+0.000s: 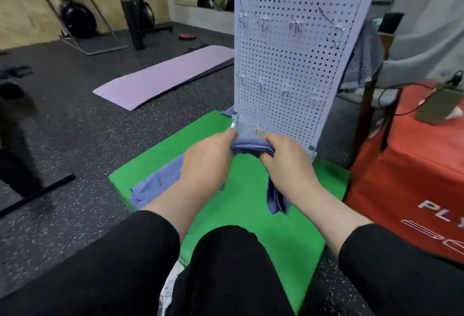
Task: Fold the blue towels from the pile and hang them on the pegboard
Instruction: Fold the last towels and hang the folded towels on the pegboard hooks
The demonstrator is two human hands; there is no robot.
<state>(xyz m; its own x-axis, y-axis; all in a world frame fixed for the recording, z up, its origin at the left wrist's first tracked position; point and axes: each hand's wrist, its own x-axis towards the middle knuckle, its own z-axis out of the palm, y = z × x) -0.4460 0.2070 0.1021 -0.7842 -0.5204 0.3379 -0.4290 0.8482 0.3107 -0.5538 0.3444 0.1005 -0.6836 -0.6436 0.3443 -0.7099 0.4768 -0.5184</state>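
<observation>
Both hands are clamped on one folded blue cloth towel [251, 145], held up in the air just in front of the foot of the board. The left hand [208, 157] pinches its left end, with the fingers curled over the top edge. The right hand [283, 157] has its fingers wrapped round the right end, and the grip there bunches several layers together. From under the right hand a folded tail of the same towel hangs down over the green mat [288, 227], so the cloth appears to be doubled over more than once, and the folding of this piece looks finished or close to it.

Just beyond the hands stands the tall white perforated metal pegboard [288, 64]. Its rows of small metal hooks [263, 24] sit in an upper row, a middle row and a low row near the base, and every hook that shows is bare. No towel hangs on this face, so by that evidence the hanging has not begun, and the held towel would be the first to go up.

To the left, lying on the green mat and partly hidden by the left forearm, is a loose pile of blue towels [155, 185], flat and rumpled, which seems to be still unfolded. How many it holds cannot be told. A scrap of blue cloth [227, 112] also peeps from behind the board's left corner.

So most of the task seems to lie ahead: hang this one, then fold and hang the rest.
</observation>
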